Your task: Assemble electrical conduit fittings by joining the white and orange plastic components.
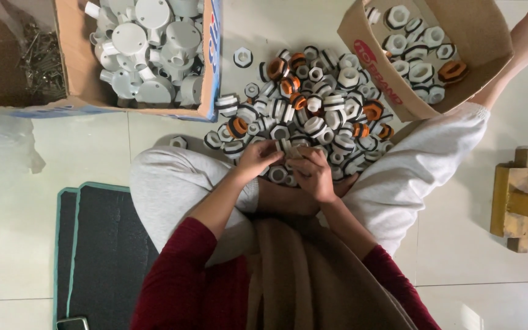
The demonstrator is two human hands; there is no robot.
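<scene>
The person sits cross-legged on the floor (19, 232), with the pile (313, 110) of white, black-ringed and orange fittings just ahead of the knees, so that parts lie within reach of both hands.

Left hand (256, 157): at the near edge of the pile, fingers curled and pressed together, pinching a small white fitting (283, 145) at the fingertips. Right hand (314, 174): touching the left hand, fingers bent inward toward the same fitting. Whether they grip it or a second part cannot be told, because the knuckles hide it. The fitting is held between both hands, above the near edge of the pile and clear of the lap, which lets each hand turn or press against the other.

Beyond the pile to the left, a box (206, 91) holds white round junction housings (148, 49). Beyond the pile to the right, a tilted carton (380, 79) holds more fittings, its open mouth facing the person. Near the pile on the left, a dark mat (99, 244) lies on the floor. Well apart from the pile on the right stands a yellow wooden frame (511, 195)
</scene>
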